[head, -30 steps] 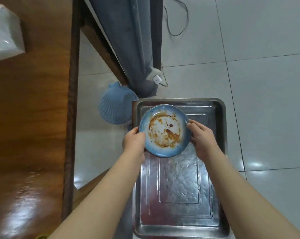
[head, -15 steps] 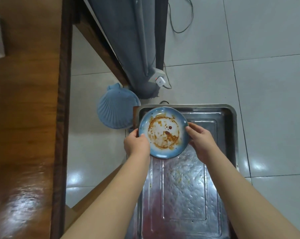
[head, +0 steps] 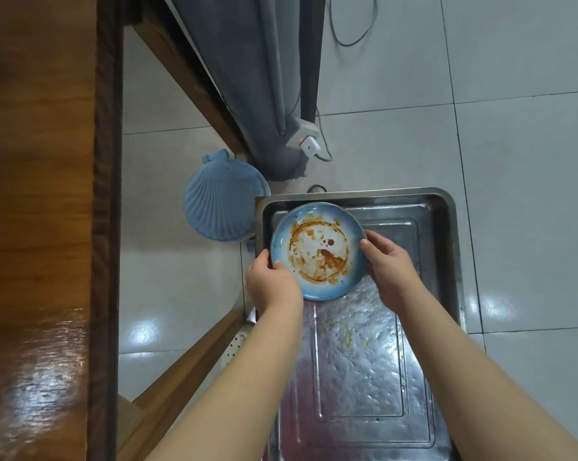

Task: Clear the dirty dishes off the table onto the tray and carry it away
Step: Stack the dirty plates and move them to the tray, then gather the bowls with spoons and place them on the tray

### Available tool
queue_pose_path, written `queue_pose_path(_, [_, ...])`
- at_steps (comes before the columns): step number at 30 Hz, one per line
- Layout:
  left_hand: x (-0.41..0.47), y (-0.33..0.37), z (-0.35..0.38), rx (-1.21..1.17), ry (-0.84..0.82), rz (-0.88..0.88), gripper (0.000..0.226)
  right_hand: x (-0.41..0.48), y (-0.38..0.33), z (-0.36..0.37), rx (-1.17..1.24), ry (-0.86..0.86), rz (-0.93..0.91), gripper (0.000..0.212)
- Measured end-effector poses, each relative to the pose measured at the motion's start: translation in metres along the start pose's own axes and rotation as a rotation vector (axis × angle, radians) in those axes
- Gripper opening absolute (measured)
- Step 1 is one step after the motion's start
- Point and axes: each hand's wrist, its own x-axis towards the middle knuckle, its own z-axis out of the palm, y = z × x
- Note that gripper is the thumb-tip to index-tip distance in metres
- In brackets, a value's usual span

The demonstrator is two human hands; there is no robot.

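A round blue plate [head: 318, 251] smeared with brown sauce is held over the far left part of a steel tray [head: 440, 247]. My left hand [head: 272, 284] grips the plate's near-left rim. My right hand [head: 389, 269] holds its right rim, thumb on top. The tray's dimpled floor shows bare below the plate, with faint sauce marks. Whether the plate touches the tray floor, I cannot tell.
The brown wooden table [head: 38, 227] fills the left side. A blue shell-shaped object [head: 222, 207] lies on the tiled floor left of the tray. A grey curtain [head: 247, 78], a power strip with white plug [head: 309, 143] and a cable sit beyond.
Both hands have carried the plate slightly away from me and lower toward the tray's far left corner. The view has shifted right, so less of the table shows.
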Motion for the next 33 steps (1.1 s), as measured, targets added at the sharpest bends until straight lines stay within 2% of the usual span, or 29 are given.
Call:
queue_pose_path(3, [-0.013,0.008,-0.001,-0.056,0.003,0.019,0.05,-0.006,0.002,0.002,0.024,-0.006,-0.009,0.033])
queue_pose_path(7, [-0.018,0.012,-0.003,-0.123,0.0,0.004,0.048,-0.017,0.004,0.008,0.017,0.054,-0.054,0.047])
queue_pose_path(15, [-0.033,0.025,-0.032,-0.233,-0.11,0.005,0.041,-0.053,-0.004,0.014,0.077,0.214,-0.076,0.045])
queue_pose_path(19, [-0.061,0.042,-0.054,-0.348,-0.163,0.068,0.039,-0.084,-0.022,0.014,0.133,0.225,-0.111,0.039])
queue_pose_path(26, [-0.133,0.092,-0.132,-0.429,-0.388,0.243,0.033,-0.191,-0.088,0.027,0.324,0.11,-0.26,0.032])
queue_pose_path(33, [-0.178,0.146,-0.248,-0.502,-0.642,0.415,0.025,-0.307,-0.155,0.05,0.333,0.036,-0.489,0.032])
